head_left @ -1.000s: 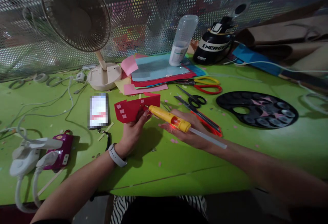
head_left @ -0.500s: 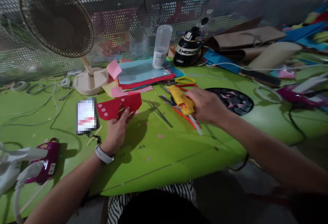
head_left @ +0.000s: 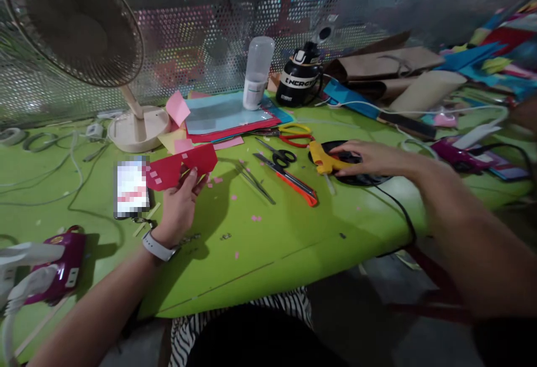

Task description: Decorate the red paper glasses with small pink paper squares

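Observation:
In my left hand (head_left: 179, 205) is a folded red paper piece (head_left: 168, 170) with small pink squares on it, pinched between thumb and fingers above the table. My right hand (head_left: 369, 159) is at the black round plate (head_left: 369, 180), its fingers spread around the handle of a yellow hot glue gun (head_left: 322, 158). The gun rests at the plate's left edge, its clear glue stick sticking out toward me. Between my hands lie tweezers (head_left: 257, 183), black scissors (head_left: 282, 156) and an orange utility knife (head_left: 296, 185).
A phone (head_left: 131, 188) lies left of the red paper, near a fan (head_left: 140, 129) and a purple power strip (head_left: 71, 260). Behind are stacked coloured sheets (head_left: 218, 115), a clear bottle (head_left: 257, 73) and a black jug (head_left: 296, 84). The glue gun's cord hangs over the front edge.
My right hand has carried the glue gun rightward onto the black plate and its fingers have loosened, uncovering the scissors and knife. My left hand still holds the red paper.

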Motion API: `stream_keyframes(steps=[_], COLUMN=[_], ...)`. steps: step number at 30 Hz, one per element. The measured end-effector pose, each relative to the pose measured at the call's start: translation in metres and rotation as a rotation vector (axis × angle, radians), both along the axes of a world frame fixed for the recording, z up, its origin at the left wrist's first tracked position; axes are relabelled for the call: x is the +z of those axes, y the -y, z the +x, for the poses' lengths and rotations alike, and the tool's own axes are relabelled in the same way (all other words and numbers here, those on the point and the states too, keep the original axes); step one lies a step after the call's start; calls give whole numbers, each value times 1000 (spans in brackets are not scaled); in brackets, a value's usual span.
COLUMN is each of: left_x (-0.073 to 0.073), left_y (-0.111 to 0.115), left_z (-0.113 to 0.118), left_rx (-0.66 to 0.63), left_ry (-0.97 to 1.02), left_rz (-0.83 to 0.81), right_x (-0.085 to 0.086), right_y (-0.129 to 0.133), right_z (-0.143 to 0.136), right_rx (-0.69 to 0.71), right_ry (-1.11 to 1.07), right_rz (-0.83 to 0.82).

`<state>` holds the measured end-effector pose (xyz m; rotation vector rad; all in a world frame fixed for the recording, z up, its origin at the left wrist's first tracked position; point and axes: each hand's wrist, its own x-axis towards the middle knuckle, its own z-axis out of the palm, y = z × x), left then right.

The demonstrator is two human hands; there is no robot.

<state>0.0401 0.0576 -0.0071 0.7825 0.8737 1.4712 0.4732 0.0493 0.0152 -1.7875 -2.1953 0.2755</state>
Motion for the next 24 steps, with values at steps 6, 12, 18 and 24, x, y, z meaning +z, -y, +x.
stream_keyframes(steps=[6, 12, 18, 24], left_x=[-5, -5, -11, -13], left_y=[-6, -10, -17, -16], left_z=[-3, -8, -11, -11], left_rx=[20, 47, 57, 53], left_ry=[25, 10, 45, 44], left_rz=[13, 56, 49, 55], right_x=[24, -3, 3, 27], right_y=[32, 39, 36, 25], right_z=[-121, -206, -180, -175], right_rx=[-75, 120, -6, -97], right_ry=[31, 304, -169, -952], right_rz=[54, -119, -199, -391])
